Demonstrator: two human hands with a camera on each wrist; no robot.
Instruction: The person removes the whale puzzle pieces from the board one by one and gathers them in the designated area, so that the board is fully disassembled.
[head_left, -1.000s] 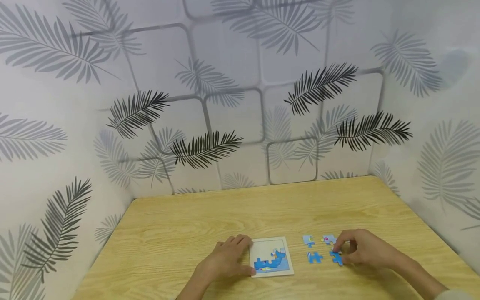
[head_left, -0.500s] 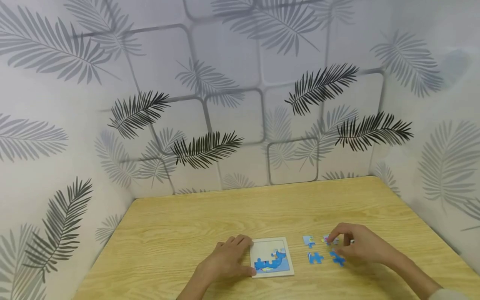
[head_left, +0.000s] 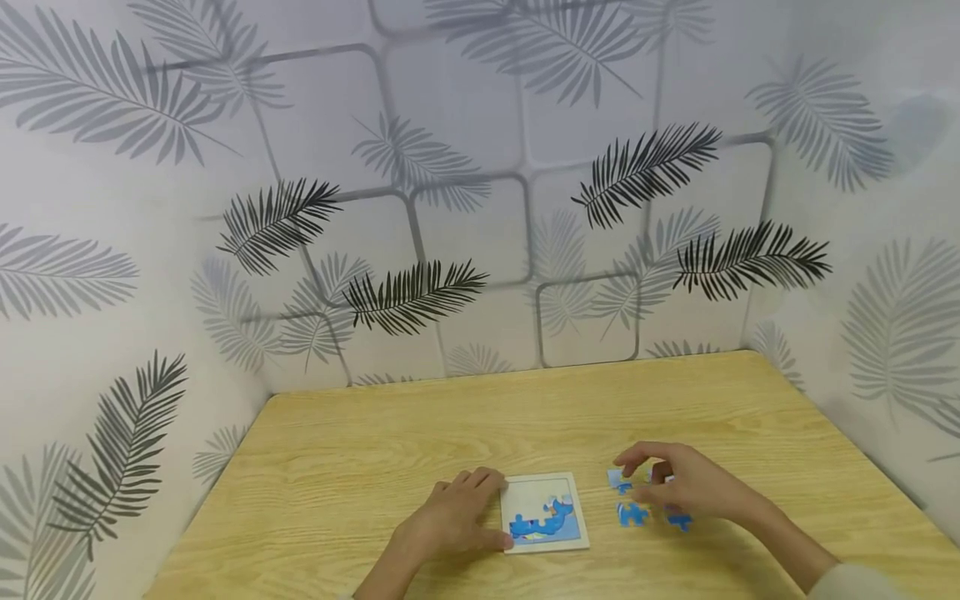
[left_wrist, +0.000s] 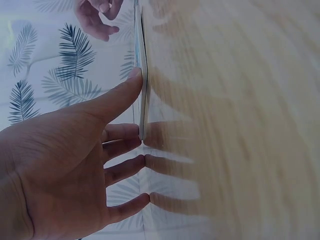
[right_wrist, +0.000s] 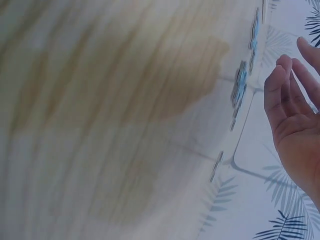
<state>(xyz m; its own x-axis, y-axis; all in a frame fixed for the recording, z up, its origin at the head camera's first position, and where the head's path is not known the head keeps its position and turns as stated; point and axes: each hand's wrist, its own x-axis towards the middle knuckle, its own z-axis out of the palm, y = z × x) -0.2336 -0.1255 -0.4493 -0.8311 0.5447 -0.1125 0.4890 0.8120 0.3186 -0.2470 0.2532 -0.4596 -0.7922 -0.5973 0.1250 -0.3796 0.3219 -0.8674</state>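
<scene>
A square white puzzle tray (head_left: 545,550) lies on the table, its lower part filled with joined pieces that picture a blue whale (head_left: 551,523). My left hand (head_left: 453,518) rests at the tray's left side; its thumb touches the front left corner, and the fingers stretch along the edge onto the table. My right hand (head_left: 693,483) hovers over several loose blue jigsaw pieces, fingers bent and apart, nothing held. Among those are a back left piece (head_left: 616,477), a front left piece (head_left: 632,515) and a front right piece (head_left: 679,521). The back right one is mostly hidden by the hand.
The wooden table (head_left: 390,433) runs back to a leaf-patterned wall (head_left: 480,242), with more wall along both sides. In the right wrist view, loose pieces (right_wrist: 240,82) lie flat on the tabletop, seen edge-on.
My right hand has moved left across the loose pieces, from the front right piece toward the back left one, and has lifted a little. The left hand and the tray have stayed put.
</scene>
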